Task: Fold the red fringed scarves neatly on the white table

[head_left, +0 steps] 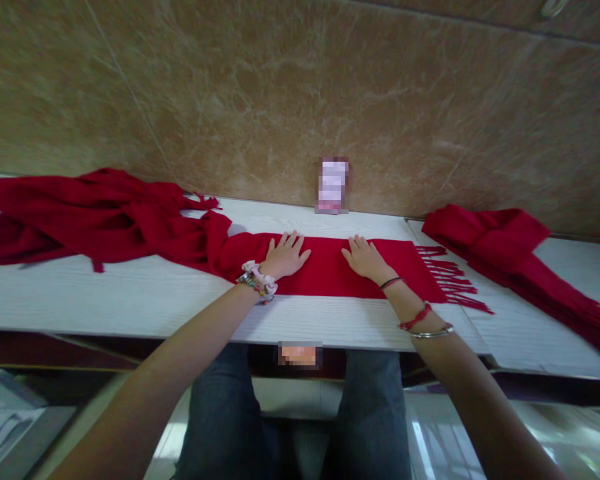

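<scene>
A red scarf [325,267] lies flattened across the white table, its fringe spread toward the right. My left hand [284,257] rests flat on the scarf with fingers spread, near where the smooth cloth meets crumpled folds. Also flat, my right hand [366,259] presses on the cloth closer to the fringed end. To the left the red fabric turns into a loose, bunched heap [105,223]; whether it is all one scarf I cannot tell. Another red scarf [505,250], folded over, lies at the right side.
The white wood-grain table [180,303] runs along a brown marbled wall [280,100]. A blurred-out rectangular object [333,185] stands against the wall. Below the table's front edge are my legs [225,413], and at lower left a grey box [25,427] with papers.
</scene>
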Demonstrator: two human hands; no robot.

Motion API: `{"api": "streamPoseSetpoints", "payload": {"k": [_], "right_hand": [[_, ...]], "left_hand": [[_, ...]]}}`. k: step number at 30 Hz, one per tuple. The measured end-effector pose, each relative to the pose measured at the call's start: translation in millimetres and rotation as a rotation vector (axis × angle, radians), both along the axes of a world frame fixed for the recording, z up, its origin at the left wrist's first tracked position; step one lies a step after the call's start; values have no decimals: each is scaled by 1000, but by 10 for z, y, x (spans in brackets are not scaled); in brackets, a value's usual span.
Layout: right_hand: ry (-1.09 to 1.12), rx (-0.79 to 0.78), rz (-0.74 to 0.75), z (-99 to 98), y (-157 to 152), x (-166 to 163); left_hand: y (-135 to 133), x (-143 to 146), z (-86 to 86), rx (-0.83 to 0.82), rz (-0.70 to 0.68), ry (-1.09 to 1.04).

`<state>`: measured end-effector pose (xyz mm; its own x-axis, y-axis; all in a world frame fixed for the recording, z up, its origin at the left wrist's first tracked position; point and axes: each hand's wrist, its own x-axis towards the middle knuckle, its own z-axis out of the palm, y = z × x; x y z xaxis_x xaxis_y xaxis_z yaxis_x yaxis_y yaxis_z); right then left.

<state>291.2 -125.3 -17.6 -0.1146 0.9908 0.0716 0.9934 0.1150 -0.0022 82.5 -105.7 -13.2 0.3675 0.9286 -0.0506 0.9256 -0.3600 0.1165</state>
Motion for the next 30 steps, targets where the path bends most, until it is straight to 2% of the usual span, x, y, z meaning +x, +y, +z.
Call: {"api": "streamPoseSetpoints", "payload": {"k": [4,7,10,14,18,22,25,30], "right_hand": [[61,34,144,10,-12,-73],[61,-20,231,9,-25,-148],[23,-55,200,4,-26,-133],[-37,-53,41,27,-18,29],[-69,11,-59,69,-29,128],[10,80,93,61,-68,-25],[46,31,203,13,-108,-185],[14,-53,176,-40,-130,-149]], "left_hand": [[-59,-6,-18,151,-93,-19],[-62,-3,-25,107,-154,-17],[-35,4,-10,22,-124,6],[-22,3,24,-36,-71,-2],[-61,-5,35,-32,-7,-17],[-100,-3,26,76,-68,-44],[-97,-4,8,28,-96,-40],[-74,-21,-29,-10,-98,-21]]}}
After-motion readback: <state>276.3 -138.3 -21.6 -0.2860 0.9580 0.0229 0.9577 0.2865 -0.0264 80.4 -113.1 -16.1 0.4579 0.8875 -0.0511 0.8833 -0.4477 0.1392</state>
